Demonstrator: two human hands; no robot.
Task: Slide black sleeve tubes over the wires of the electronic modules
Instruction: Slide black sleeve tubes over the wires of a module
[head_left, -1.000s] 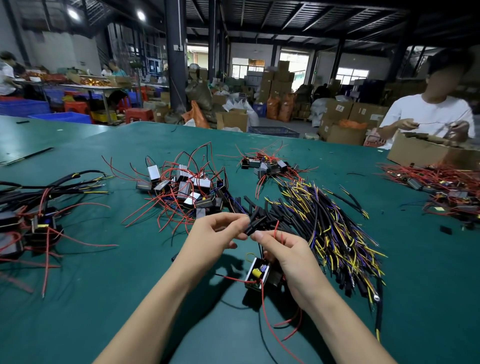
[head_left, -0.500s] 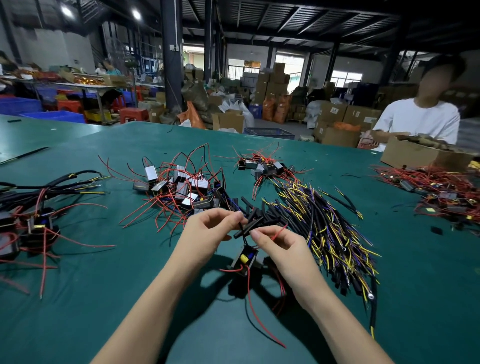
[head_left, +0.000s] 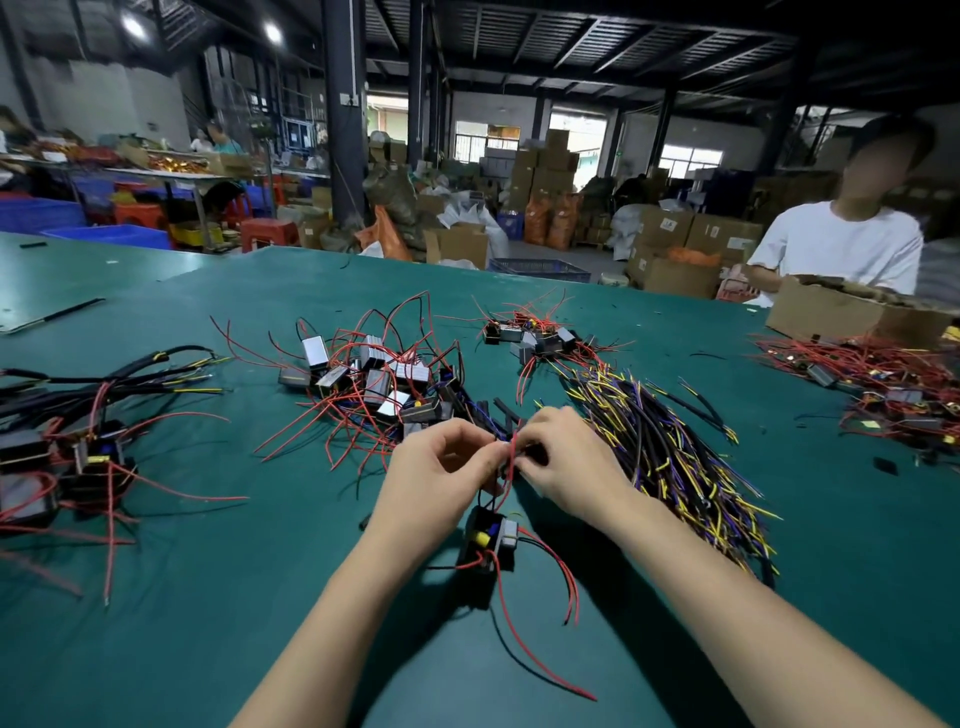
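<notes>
A small black electronic module (head_left: 488, 540) with a yellow part and red wires hangs just below my hands, above the green table (head_left: 208, 623). My left hand (head_left: 436, 467) and my right hand (head_left: 566, 457) meet fingertip to fingertip over it. Both pinch the same red wire (head_left: 511, 457) rising from the module. A short black sleeve tube seems to lie between my fingers, mostly hidden. Loose black sleeve tubes (head_left: 498, 410) lie on the table right behind my hands.
A heap of modules with red wires (head_left: 374, 379) lies behind left, a smaller heap (head_left: 530, 332) further back. A bundle of black, yellow and purple wires (head_left: 670, 452) spreads right of my hands. Sleeved modules (head_left: 62, 452) sit far left. A person in white (head_left: 841, 244) works behind a cardboard box (head_left: 852, 312).
The module has dropped lower under my hands. My fingertips have closed together on the red wire, and the black tube that showed between them is now mostly hidden.
</notes>
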